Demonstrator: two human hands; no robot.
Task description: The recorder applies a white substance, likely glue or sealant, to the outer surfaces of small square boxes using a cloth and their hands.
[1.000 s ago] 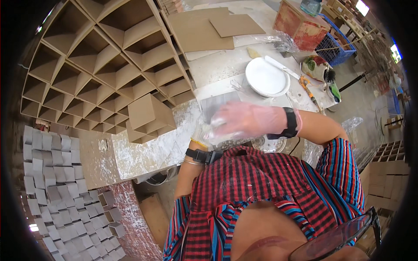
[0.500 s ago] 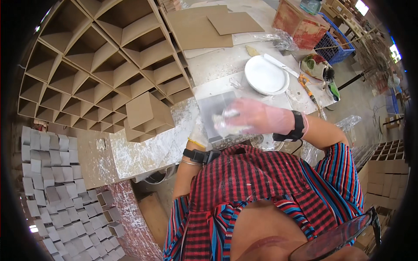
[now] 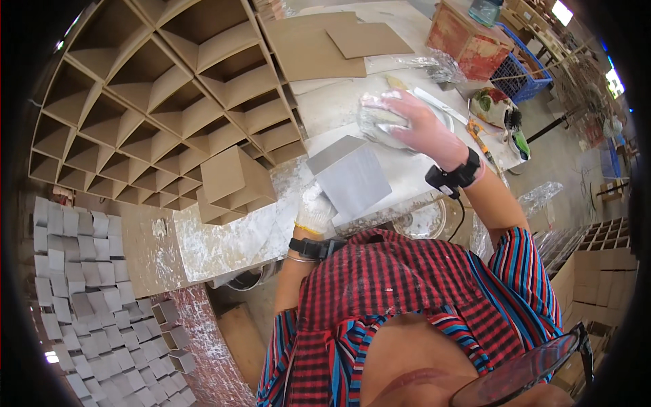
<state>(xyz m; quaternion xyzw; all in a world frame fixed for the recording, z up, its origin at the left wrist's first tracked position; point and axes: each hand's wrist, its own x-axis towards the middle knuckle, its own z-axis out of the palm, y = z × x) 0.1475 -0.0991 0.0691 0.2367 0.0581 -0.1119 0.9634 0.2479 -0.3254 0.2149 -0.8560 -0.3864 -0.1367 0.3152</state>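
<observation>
My left hand, in a white glove with a yellow cuff edge, grips the near left side of a grey-coated box. The box stands tilted on the worktop with two faces showing, and some of my fingers are hidden by it. Farther right, my right hand, in a thin pinkish glove, holds a pale sponge-like pad over a white bowl. Most of the bowl is covered by that hand. The pad's exact kind is unclear.
Behind the bowl lie a long white-bladed tool with an orange-wrapped handle and a brush. Brown cardboard cells rise at left beside an open brown box. Flat boards lie at the back; grey boxes are stacked lower left.
My right hand has moved away from the box, up and right to the bowl, carrying the pad. The grey box has turned, so a different face shows, with my left hand beside it.
</observation>
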